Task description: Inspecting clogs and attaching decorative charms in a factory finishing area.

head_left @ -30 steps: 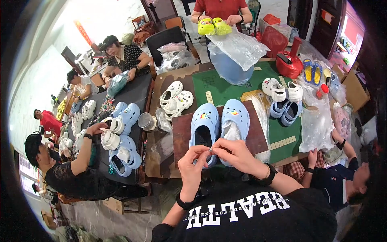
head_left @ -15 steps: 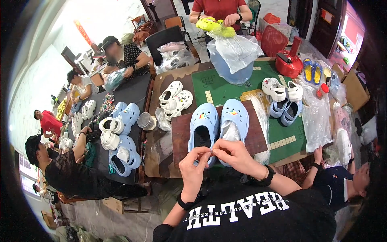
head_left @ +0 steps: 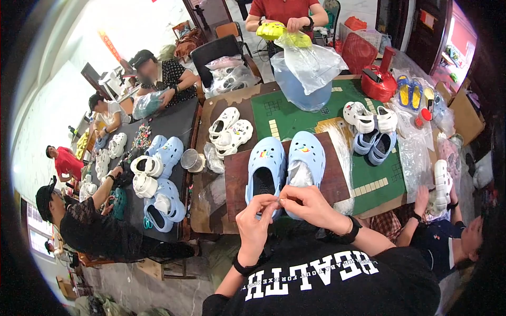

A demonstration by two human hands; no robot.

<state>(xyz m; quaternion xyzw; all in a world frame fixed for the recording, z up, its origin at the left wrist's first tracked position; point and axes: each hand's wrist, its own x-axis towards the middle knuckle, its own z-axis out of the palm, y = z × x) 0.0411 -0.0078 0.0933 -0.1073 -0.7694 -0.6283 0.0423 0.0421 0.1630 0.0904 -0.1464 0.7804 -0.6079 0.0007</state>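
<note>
A pair of light blue clogs stands side by side in front of me, toes pointing away. The left clog (head_left: 271,150) has a small colourful charm on its toe and a dark open inside. Its neighbour, the right clog (head_left: 314,150), also carries a charm and has crumpled white stuffing in it. Over their heels, my left hand (head_left: 254,224) and my right hand (head_left: 310,206) meet fingertip to fingertip, both pinched closed. Whatever tiny thing lies between the fingers is too small to make out.
Beneath the clogs is a dark brown board (head_left: 238,184). White clogs (head_left: 230,131) lie to its left, and white and blue clogs (head_left: 380,138) to its right. A clear plastic jar (head_left: 192,160) stands left. Across the table, a person holds yellow-green clogs (head_left: 274,30) over a plastic bag (head_left: 311,63).
My hands stay pinched together, nearly unmoved. Across the table, the yellow-green clogs have shifted slightly at the bag. At right, a person's hands have moved up beside a white clog.
</note>
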